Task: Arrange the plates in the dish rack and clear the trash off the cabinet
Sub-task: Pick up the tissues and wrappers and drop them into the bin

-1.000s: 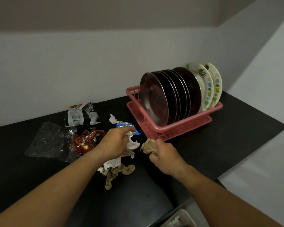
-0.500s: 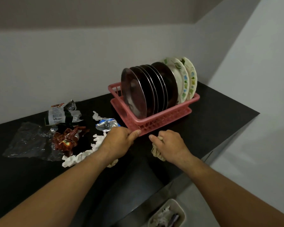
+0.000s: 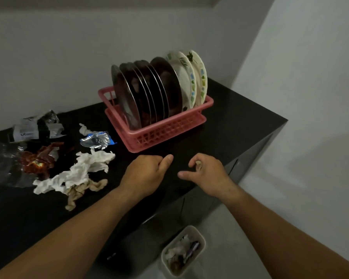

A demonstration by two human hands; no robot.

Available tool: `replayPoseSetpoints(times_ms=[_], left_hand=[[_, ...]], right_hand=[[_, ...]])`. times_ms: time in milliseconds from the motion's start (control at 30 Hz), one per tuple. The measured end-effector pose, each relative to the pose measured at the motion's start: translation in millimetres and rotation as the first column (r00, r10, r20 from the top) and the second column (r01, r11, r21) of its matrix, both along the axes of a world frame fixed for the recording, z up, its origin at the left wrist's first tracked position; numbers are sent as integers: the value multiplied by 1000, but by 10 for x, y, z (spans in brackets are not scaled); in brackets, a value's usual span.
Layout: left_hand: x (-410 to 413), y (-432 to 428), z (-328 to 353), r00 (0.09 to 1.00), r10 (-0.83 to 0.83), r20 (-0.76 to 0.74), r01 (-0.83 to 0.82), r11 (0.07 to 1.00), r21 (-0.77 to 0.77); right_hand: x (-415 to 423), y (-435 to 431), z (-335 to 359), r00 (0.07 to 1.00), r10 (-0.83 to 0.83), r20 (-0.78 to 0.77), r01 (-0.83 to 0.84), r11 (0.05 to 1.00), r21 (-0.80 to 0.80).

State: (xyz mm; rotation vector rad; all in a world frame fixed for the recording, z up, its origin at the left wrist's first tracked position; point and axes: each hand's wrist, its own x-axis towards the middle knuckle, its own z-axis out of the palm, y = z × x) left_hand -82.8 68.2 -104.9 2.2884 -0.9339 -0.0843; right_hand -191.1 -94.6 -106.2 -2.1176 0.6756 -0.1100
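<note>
A pink dish rack (image 3: 165, 128) on the black cabinet top (image 3: 236, 117) holds several dark plates (image 3: 149, 93) and two pale patterned plates (image 3: 191, 81), all on edge. Trash lies to its left: white crumpled tissue (image 3: 83, 170), a brown crumpled paper (image 3: 83, 190), a silver-blue foil wrapper (image 3: 96, 139), a red-brown wrapper (image 3: 38, 160) and a black-and-white packet (image 3: 34, 129). My left hand (image 3: 147, 174) hovers in front of the rack with curled fingers and holds nothing. My right hand (image 3: 208, 174) grips a small brown paper wad (image 3: 198, 165) near the cabinet's front edge.
A clear plastic bag (image 3: 4, 166) lies at the far left. On the floor below the cabinet front stands a small white bin (image 3: 199, 236) with trash inside. Grey walls stand behind and to the right.
My left hand has let go of the tissue pile and drawn back from the rack. My right hand has carried the brown wad rightward to the cabinet edge. The view has shifted right.
</note>
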Motion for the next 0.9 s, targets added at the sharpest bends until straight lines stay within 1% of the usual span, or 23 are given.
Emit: replayPoseSetpoints(times_ms=[67, 167, 233, 267, 300, 333, 400, 500, 567, 667, 733, 800, 833, 900], left_hand=[[-201, -109, -113, 999, -34, -40, 35, 999, 7], [-520, -225, -371, 994, -105, -40, 104, 994, -22], [-734, -292, -580, 988, -148, -46, 149, 989, 5], [-829, -325, -690, 985, -163, -53, 165, 986, 33], [-907, -352, -800, 983, -174, -62, 178, 982, 65], [-968, -375, -912, 980, -182, -75, 189, 977, 98], [-1045, -408, -1149, 974, -195, -112, 211, 965, 157], [-1107, -458, -1520, 965, -217, -146, 246, 943, 223], [-1141, -479, -1814, 967, -205, -150, 237, 941, 243], [-1187, -436, -2385, 974, -141, -180, 194, 924, 329], [-1212, -335, -2847, 965, -103, -240, 194, 897, 398], [-1241, -198, -3299, 953, -82, -292, 209, 876, 434], [-1248, -134, -3506, 948, -72, -309, 210, 872, 442], [-1236, -38, -3875, 942, -42, -334, 201, 866, 457]], right_hand=[[-180, -116, -120, 995, 52, -86, -50, 998, 24], [-450, -271, -428, 991, 2, -131, 10, 996, 86], [-629, -352, -668, 986, -41, -164, 76, 975, 211], [-715, -381, -784, 983, -41, -176, 89, 959, 269], [-797, -405, -908, 984, -30, -173, 81, 953, 292], [-872, -432, -1033, 987, -17, -159, 59, 962, 266], [-983, -471, -1270, 990, -7, -142, 28, 989, 145], [-1106, -523, -1711, 986, -54, -157, 65, 996, 64], [-1189, -543, -2066, 970, -113, -215, 123, 992, 34], [-1316, -525, -2673, 947, -124, -297, 125, 992, -14], [-1362, -459, -3124, 934, -68, -352, 51, 997, -57], [-1345, -373, -3602, 918, 6, -397, -69, 987, -145], [-1311, -330, -3848, 913, 44, -406, -130, 974, -187], [-1213, -235, -4350, 906, 139, -401, -240, 947, -215]])
